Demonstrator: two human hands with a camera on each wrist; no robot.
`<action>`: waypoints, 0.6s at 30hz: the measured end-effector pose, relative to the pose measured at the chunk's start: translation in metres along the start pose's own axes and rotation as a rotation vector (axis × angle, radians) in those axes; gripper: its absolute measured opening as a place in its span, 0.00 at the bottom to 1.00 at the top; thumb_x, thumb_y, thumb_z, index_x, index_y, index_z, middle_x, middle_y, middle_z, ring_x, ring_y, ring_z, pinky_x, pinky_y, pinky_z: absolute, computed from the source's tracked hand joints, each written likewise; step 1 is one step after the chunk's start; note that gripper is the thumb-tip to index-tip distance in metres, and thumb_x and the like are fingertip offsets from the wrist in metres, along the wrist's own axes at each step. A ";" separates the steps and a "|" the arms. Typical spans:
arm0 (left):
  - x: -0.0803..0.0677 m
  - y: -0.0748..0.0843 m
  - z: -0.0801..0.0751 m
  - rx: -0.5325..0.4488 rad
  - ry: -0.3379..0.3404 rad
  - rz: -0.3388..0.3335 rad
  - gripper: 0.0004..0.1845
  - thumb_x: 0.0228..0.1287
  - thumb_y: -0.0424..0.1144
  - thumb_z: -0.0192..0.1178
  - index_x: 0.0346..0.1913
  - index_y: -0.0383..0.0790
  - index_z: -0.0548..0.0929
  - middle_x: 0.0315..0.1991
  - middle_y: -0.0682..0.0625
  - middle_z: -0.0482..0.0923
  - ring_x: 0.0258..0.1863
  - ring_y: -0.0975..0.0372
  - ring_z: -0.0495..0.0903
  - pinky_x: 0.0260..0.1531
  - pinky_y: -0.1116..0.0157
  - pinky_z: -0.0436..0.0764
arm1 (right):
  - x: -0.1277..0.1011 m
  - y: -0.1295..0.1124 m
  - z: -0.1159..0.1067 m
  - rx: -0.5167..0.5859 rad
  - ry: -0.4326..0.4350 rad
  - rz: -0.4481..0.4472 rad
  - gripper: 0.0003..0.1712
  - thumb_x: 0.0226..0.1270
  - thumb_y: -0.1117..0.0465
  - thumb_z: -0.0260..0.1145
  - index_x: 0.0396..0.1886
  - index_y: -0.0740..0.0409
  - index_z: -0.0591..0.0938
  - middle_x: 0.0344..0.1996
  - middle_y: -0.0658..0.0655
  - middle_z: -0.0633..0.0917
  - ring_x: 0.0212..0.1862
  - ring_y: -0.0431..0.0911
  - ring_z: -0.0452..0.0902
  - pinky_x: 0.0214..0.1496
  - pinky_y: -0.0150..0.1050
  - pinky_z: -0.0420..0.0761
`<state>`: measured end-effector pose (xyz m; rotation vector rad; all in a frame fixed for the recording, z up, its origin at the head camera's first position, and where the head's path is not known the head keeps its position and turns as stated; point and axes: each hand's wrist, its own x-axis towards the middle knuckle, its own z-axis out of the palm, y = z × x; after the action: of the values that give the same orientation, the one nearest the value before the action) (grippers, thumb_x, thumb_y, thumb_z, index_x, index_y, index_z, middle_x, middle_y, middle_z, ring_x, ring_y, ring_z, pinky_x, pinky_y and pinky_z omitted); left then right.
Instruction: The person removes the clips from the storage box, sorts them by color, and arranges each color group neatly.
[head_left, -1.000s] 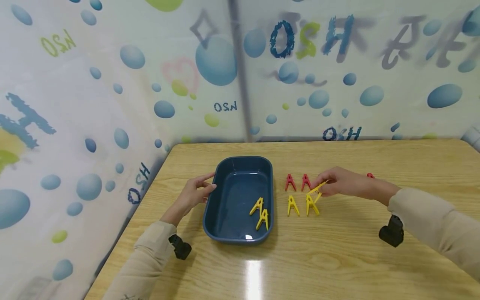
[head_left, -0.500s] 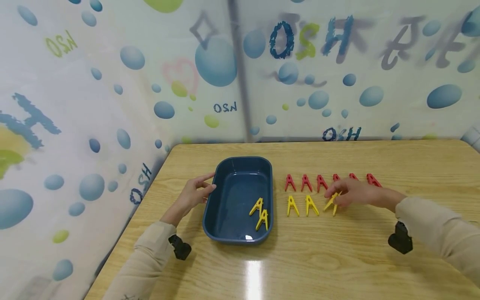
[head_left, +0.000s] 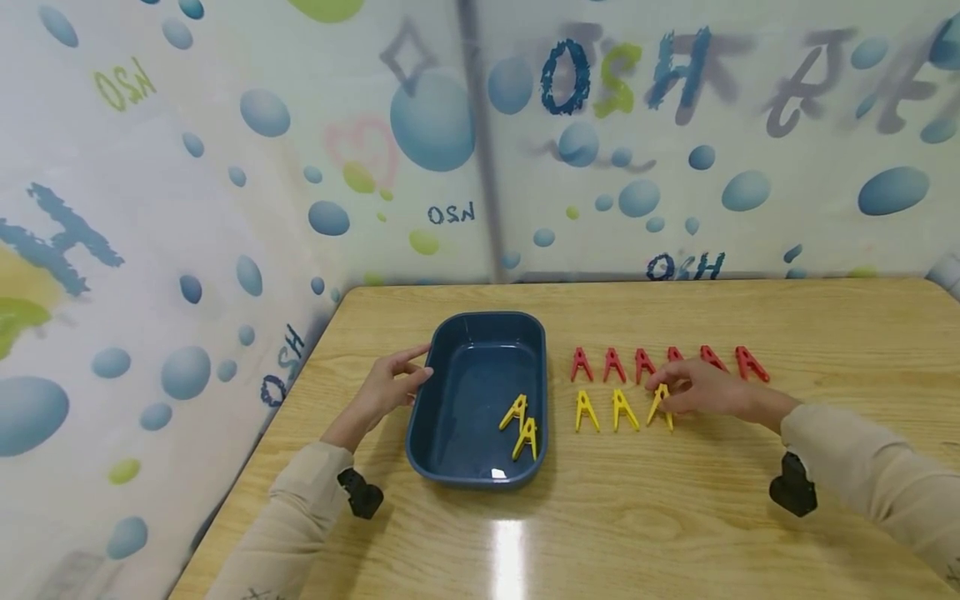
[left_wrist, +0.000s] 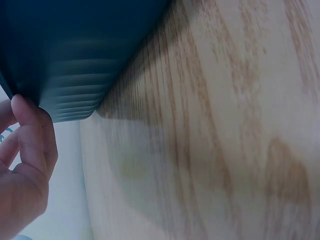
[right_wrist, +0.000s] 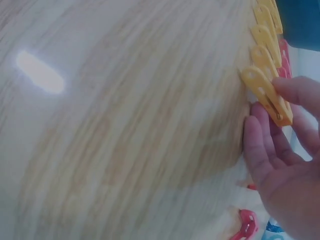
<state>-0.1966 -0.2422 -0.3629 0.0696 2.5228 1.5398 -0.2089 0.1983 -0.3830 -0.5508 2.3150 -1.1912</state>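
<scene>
The left hand [head_left: 390,387] rests against the left wall of the dark blue tub [head_left: 480,333], toward the table's [head_left: 675,517] left edge, fingers straight and touching the rim; nothing is curled round it, so that grip is loose and apart. The forearm lies flat along the table, wrist camera hanging beside the sleeve. Inside the tub, at its right wall near the front, lie two yellow pegs [head_left: 522,427], touching each other.

Just right of the tub stand two more yellow pegs in a row, and behind them a row of six red pegs [head_left: 670,364], toward the table's far edge. Third in the yellow row is the yellow peg [head_left: 661,403] that the right hand [head_left: 701,392] pinches between thumb and fingertips, its legs down on the wood; the right wrist view shows the fingers [right_wrist: 300,95] closed on its upper end. That arm reaches in from the right edge, palm down, wrist low.

The likely slips: the pinch sits high on a small, smooth peg, so it could twist or squirt free; and the knuckles lie right beside the red row, so a careless sweep might knock those over.
</scene>
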 end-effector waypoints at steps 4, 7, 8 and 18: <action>0.000 0.001 0.000 0.004 0.002 -0.002 0.25 0.63 0.37 0.53 0.63 0.46 0.65 0.40 0.39 0.73 0.24 0.61 0.75 0.27 0.60 0.77 | 0.000 0.001 0.003 -0.021 0.025 -0.034 0.18 0.55 0.64 0.65 0.44 0.69 0.75 0.43 0.62 0.75 0.40 0.49 0.72 0.38 0.37 0.75; 0.000 0.000 0.000 0.006 0.001 -0.002 0.25 0.63 0.38 0.52 0.64 0.46 0.64 0.40 0.39 0.73 0.25 0.61 0.75 0.28 0.60 0.77 | 0.000 0.001 0.005 -0.040 0.037 -0.069 0.18 0.55 0.64 0.65 0.44 0.69 0.75 0.43 0.63 0.76 0.42 0.51 0.73 0.40 0.37 0.75; 0.000 0.000 0.000 0.005 0.001 -0.001 0.25 0.63 0.38 0.52 0.64 0.46 0.64 0.40 0.39 0.73 0.25 0.61 0.75 0.28 0.60 0.77 | 0.001 0.001 0.006 -0.042 0.041 -0.080 0.18 0.55 0.64 0.65 0.44 0.70 0.75 0.43 0.64 0.76 0.43 0.51 0.73 0.40 0.37 0.75; 0.000 -0.001 0.000 0.007 -0.002 0.002 0.25 0.64 0.38 0.52 0.64 0.45 0.64 0.41 0.39 0.73 0.24 0.61 0.75 0.28 0.60 0.77 | 0.002 0.004 0.011 -0.069 0.092 -0.113 0.19 0.53 0.64 0.66 0.44 0.68 0.75 0.41 0.62 0.78 0.36 0.46 0.74 0.35 0.32 0.76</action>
<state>-0.1963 -0.2423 -0.3636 0.0748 2.5277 1.5304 -0.2043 0.1929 -0.3926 -0.6730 2.4387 -1.2151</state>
